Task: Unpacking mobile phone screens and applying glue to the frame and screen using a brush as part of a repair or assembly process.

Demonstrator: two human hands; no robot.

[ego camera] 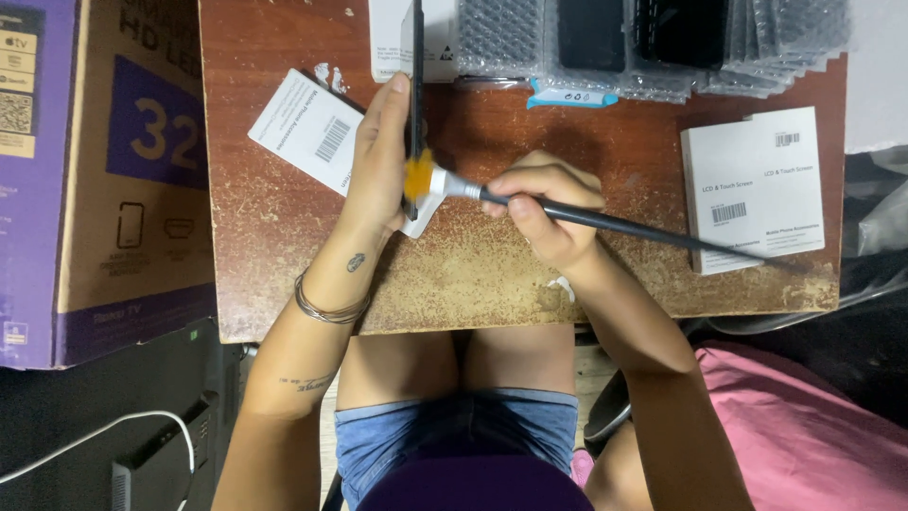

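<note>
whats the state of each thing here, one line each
left hand: gripping a thin dark panel, held on edge
thin dark panel: upright on edge, bristles touching it
right hand: closed around the brush handle
brush: orange bristles against the panel
white box: closed, lying flat
bubble-wrapped screens: wrapped, stacked

One head-worn view only; we look almost straight down from close above onto the worn reddish-brown wooden table (473,274), its far edge at top of frame, our own lap at the bottom, floor visible on both sides.
</note>
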